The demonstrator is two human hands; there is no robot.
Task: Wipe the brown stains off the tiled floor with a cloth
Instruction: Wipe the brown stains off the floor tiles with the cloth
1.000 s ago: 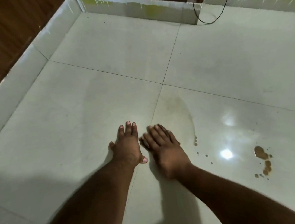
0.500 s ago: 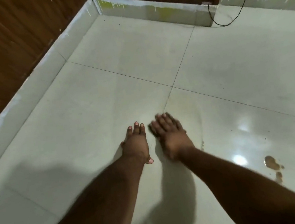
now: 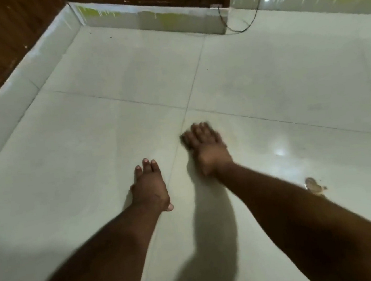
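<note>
My left hand [image 3: 150, 187] lies flat on the pale tiled floor [image 3: 87, 137], fingers straight. My right hand [image 3: 206, 148] is further forward, just right of a grout line, fingers extended and blurred by motion, flat against the tile. Neither hand holds anything and no cloth is in view. A brown stain [image 3: 314, 187] sits on the glossy tile to the right, partly hidden behind my right forearm.
A white tiled skirting [image 3: 147, 20] runs along the brown wooden walls at the back and left. A thin black cable [image 3: 240, 27] loops on the floor at the back corner. Light glare [image 3: 280, 152] shines on the tile right of my right hand.
My right hand has slid forward, away from my left hand. The view has shifted, so the stain now sits lower right and its small droplets are hidden by my forearm.
</note>
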